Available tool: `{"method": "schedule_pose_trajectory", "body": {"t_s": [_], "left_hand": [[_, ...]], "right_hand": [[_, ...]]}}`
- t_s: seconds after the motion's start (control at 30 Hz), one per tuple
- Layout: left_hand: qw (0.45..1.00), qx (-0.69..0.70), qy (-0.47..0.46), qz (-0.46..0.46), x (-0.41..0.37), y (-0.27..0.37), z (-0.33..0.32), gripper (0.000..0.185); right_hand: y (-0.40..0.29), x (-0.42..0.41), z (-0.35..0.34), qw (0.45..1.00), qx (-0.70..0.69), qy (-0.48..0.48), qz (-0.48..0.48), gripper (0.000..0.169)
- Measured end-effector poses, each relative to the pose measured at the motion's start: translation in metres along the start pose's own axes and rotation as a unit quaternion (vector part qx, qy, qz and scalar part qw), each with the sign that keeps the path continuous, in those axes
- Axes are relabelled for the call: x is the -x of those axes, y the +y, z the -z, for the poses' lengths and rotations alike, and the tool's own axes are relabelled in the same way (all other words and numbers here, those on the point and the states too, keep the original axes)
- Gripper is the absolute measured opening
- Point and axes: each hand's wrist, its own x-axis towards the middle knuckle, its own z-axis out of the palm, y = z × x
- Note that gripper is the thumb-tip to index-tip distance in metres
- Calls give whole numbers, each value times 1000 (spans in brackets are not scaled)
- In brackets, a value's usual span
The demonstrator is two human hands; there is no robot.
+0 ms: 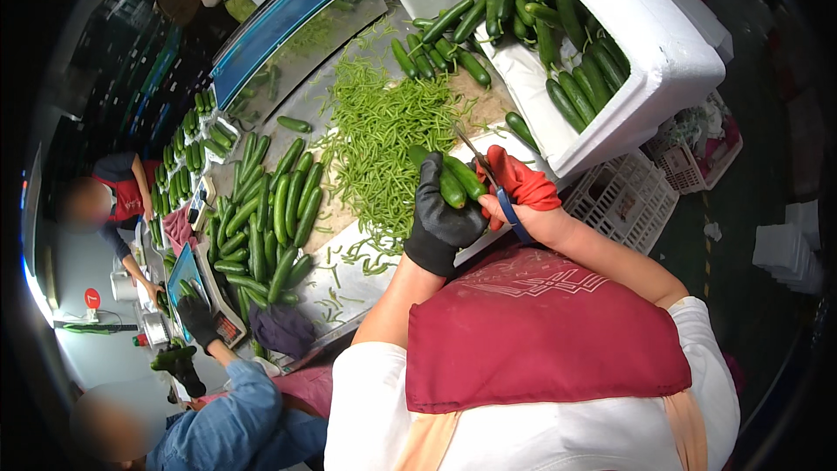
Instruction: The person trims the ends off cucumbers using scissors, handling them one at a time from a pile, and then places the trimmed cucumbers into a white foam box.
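Observation:
My left hand (pixel 441 222), in a black glove, is closed around cucumbers (pixel 452 184) held over the counter's near edge. Scissors (pixel 500 193) with dark blue handles are in my right hand (pixel 520 190), which wears a red glove with the thumb bare; their blades point up and away, beside the cucumbers. Just beyond my hands spreads a heap of small green cucumber stem pieces (pixel 386 124). To the left lies a large pile of cucumbers (pixel 261 229). More cucumbers (pixel 575 91) fill a tipped white foam box (pixel 660 78) at the upper right, some spilling onto the counter.
A co-worker in a denim shirt (pixel 222 412) works at a scale (pixel 225 320) on the lower left. Another person in a red apron (pixel 124 190) stands behind packed cucumbers. White plastic crates (pixel 628 203) sit below the foam box. A purple cloth (pixel 282 329) lies by the counter's edge.

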Motion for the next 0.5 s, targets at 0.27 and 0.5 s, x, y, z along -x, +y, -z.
{"method": "schedule_pose_trajectory", "body": {"t_s": [0.27,0.5], "left_hand": [[929,-115,-347,-59,-16,-7,15,38],[999,11,28,-20,0,5,-6,46]], "right_hand": [[-5,3,21,995,-76,-51,-43,44],[-2,-17,10,996,-39,-64,-50,47]]}}
